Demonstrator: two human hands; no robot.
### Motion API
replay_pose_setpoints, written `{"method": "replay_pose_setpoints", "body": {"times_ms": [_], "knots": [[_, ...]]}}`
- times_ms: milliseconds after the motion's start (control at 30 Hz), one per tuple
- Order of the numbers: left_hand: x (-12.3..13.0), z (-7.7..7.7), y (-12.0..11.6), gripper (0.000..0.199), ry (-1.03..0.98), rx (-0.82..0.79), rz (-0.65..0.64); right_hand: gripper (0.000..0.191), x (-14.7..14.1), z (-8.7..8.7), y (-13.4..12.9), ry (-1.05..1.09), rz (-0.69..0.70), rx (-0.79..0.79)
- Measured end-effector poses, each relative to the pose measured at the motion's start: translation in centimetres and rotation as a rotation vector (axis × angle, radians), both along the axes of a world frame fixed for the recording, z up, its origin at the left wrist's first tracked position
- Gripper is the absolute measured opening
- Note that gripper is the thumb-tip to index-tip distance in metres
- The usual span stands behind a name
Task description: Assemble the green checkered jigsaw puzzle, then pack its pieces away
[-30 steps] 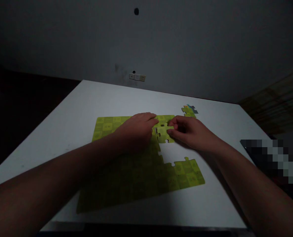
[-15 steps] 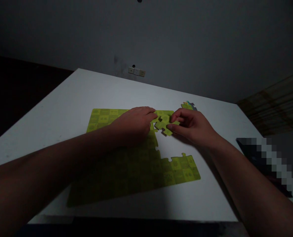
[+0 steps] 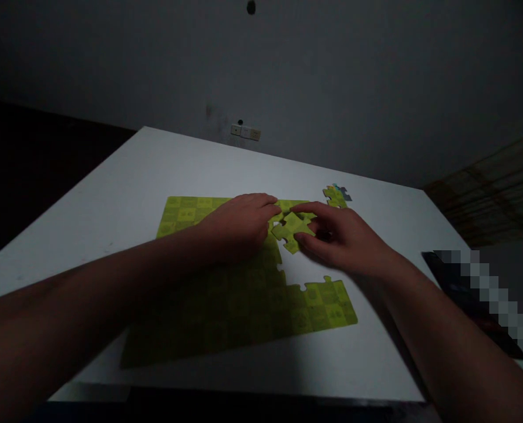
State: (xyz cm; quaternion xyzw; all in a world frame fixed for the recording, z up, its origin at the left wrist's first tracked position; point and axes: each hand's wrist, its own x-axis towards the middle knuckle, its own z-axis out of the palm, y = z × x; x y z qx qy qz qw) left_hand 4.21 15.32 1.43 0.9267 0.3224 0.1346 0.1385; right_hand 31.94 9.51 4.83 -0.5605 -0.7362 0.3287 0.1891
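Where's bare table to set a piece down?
Bare table lies behind the puzzle, and in the notch between the puzzle's stepped edge and the right hand. It's crowded around the loose piece by the left hand, and at the small pile of pieces.

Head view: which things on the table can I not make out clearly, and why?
Head view:
Pattern on the jigsaw puzzle: too dark in the forearm's shadow.
Puzzle area beneath the left hand: hidden by that hand.
Small pile of pieces: too small to tell apart.
Dark object at the right: blurred by pixelation.
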Motion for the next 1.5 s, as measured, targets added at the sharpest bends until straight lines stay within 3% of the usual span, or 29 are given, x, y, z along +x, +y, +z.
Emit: {"method": "replay_pose_setpoints", "body": {"times_ms": [133,267,400,533,733,933,1200,1500], "knots": [[0.0,0.1,0.0,0.058,0.008,0.008,0.004,0.038,0.1,-0.5,0.4,0.066,-0.12,-0.003],[0.0,0.0,0.0,0.058,0.001,0.031,0.0,0.043,0.4,-0.7,1.1,0.091,-0.21,0.019],[0.0,-0.1,0.1,0.057,0.016,0.039,-0.004,0.05,0.2,-0.8,1.1,0.125,-0.194,-0.044],[-0.1,-0.3,0.1,0.056,-0.003,0.045,-0.004,0.044,-0.3,-1.2,0.9,0.165,-0.172,-0.162],[0.0,-0.3,0.0,0.057,0.008,0.036,-0.003,0.05,-0.5,-2.0,0.9,0.126,-0.197,-0.112],[0.2,0.0,0.0,0.055,0.004,0.021,-0.003,0.053,-0.8,-2.3,1.0,0.209,-0.206,-0.175],[0.3,-0.2,-0.1,0.055,0.005,0.028,0.003,0.041,-1.5,-0.9,0.3,-0.096,-0.127,0.027],[0.3,-0.2,0.0,0.053,0.011,0.056,0.0,0.024,-2.0,-0.5,0.0,-0.422,-0.076,0.179]]}}
